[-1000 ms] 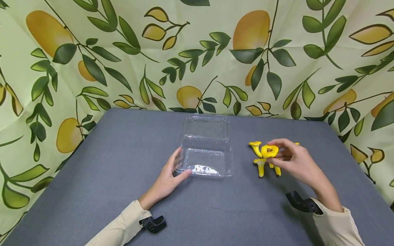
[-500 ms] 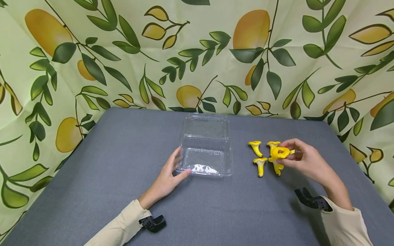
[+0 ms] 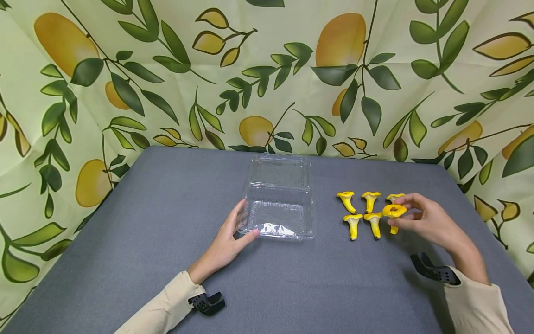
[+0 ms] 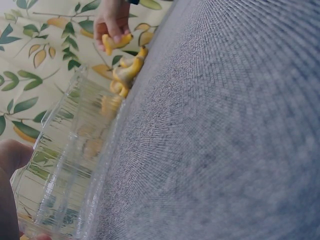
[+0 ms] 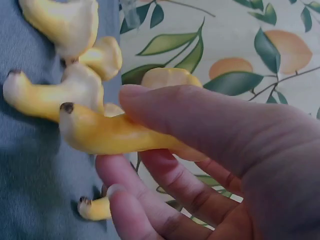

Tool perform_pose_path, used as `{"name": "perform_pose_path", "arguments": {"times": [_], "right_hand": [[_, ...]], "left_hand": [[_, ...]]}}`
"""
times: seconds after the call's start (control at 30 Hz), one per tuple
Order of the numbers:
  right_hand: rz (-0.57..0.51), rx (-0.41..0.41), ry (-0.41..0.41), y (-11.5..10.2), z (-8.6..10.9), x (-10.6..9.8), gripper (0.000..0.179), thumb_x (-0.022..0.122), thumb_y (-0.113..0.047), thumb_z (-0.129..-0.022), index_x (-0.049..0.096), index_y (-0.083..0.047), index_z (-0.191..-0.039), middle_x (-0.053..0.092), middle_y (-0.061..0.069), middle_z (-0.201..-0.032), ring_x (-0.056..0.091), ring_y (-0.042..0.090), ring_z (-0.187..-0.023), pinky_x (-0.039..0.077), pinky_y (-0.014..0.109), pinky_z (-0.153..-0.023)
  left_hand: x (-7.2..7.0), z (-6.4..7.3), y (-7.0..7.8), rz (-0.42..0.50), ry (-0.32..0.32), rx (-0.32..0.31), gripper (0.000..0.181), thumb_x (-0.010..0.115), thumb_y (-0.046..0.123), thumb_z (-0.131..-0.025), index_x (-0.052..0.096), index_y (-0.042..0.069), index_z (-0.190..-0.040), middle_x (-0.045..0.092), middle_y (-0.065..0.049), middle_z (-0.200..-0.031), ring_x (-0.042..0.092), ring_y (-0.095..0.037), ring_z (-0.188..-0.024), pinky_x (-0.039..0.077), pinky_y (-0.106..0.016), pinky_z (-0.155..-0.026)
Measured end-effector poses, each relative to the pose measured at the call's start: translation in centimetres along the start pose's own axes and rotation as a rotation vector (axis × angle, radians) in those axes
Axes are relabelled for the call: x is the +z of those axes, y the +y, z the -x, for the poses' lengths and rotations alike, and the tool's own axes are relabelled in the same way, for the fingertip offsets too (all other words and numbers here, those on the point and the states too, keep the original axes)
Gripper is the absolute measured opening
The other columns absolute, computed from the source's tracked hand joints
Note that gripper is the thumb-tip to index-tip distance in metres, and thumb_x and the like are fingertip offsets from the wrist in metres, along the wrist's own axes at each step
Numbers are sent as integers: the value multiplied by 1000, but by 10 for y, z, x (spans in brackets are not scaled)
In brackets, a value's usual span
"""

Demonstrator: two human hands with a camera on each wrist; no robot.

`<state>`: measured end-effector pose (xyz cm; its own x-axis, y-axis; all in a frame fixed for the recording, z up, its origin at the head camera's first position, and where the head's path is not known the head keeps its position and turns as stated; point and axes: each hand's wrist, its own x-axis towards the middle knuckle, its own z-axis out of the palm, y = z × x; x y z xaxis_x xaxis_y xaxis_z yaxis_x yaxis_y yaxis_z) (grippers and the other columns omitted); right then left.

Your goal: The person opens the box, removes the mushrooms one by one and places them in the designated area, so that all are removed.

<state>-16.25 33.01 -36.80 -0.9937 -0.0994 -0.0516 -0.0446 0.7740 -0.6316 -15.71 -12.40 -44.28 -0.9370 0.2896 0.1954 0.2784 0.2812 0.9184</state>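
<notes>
At the front left corner of a clear plastic clamshell container [image 3: 277, 213], my left hand [image 3: 225, 243] holds the wall, thumb at the front edge and fingers along the left side. The container lies with its lid [image 3: 280, 170] folded back; its tray shows nothing inside. Over on the right, my right hand [image 3: 429, 218] pinches a yellow chanterelle mushroom [image 3: 394, 211] between thumb and fingers. In the right wrist view the held chanterelle's dark-tipped stem [image 5: 110, 134] points away from the palm. Just left of that hand lie several more chanterelles [image 3: 371, 200] in two rows.
A grey cloth-covered table [image 3: 137, 232] carries everything. Behind it hangs a fabric backdrop [image 3: 267, 69] printed with leaves and fruit. Black wrist-worn mounts [image 3: 207, 304] sit at both sleeve cuffs.
My right hand has moved to the right with the chanterelle in its fingers, uncovering more of the mushrooms on the table. The left hand and the container have stayed in place.
</notes>
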Motion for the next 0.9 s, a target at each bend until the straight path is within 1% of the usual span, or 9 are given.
{"name": "perform_pose_path", "arguments": {"times": [0.1,0.17,0.27,0.37,0.43,0.53,0.67,0.77,0.9], "right_hand": [[19,24,-15,5,0,-2,56,79,-26,-86,51,2,-125,53,25,-124,69,18,-90,52,21,-65],[28,39,-22,8,0,-2,57,79,-27,-85,51,3,-125,53,26,-124,69,24,-92,52,21,-65],[35,61,-31,10,0,-3,58,80,-27,-85,51,4,-125,54,27,-122,68,18,-88,51,22,-64],[42,79,-37,12,0,-3,59,80,-28,-85,51,5,-125,56,27,-121,64,8,-83,51,22,-63],[44,94,-42,13,0,-3,60,80,-29,-85,51,5,-125,56,27,-120,63,6,-81,52,23,-63],[56,117,-51,15,-1,-3,63,80,-31,-84,50,6,-125,57,26,-117,62,5,-78,53,25,-62],[61,139,-72,18,-2,-3,64,80,-32,-84,49,7,-125,59,24,-112,64,10,-74,54,26,-63],[48,147,-91,20,-3,-2,65,80,-32,-84,49,8,-126,60,24,-110,66,14,-74,55,26,-63],[23,150,-100,23,-4,0,65,80,-30,-84,48,8,-125,60,23,-109,67,14,-73,57,27,-64]], "left_hand": [[0,0,-1,-1,1,1,83,68,17,-94,16,7,-158,23,-22,-162,35,-40,-146,35,-56,-117],[0,0,-1,-2,1,4,83,68,18,-94,17,7,-158,23,-22,-162,35,-39,-146,35,-56,-116],[0,-1,-2,-4,1,6,83,68,18,-94,17,6,-158,23,-22,-162,35,-39,-146,36,-56,-116],[0,0,-2,-2,-1,4,83,68,18,-94,16,6,-158,23,-22,-162,35,-39,-146,35,-55,-117],[0,0,-1,0,-1,2,84,68,18,-94,16,7,-158,22,-21,-163,34,-39,-146,35,-55,-117],[-1,0,-1,2,-1,0,84,68,18,-94,16,7,-158,22,-21,-163,34,-39,-146,35,-56,-117],[-1,0,-1,0,-5,-6,84,68,19,-94,15,8,-159,21,-20,-163,34,-39,-146,34,-56,-117],[-1,0,-1,-3,-7,-7,84,68,19,-94,15,9,-159,21,-20,-163,34,-39,-147,34,-55,-117],[-1,-1,-2,-5,-9,2,84,68,19,-94,15,9,-159,22,-21,-163,34,-39,-146,34,-54,-117]]}}
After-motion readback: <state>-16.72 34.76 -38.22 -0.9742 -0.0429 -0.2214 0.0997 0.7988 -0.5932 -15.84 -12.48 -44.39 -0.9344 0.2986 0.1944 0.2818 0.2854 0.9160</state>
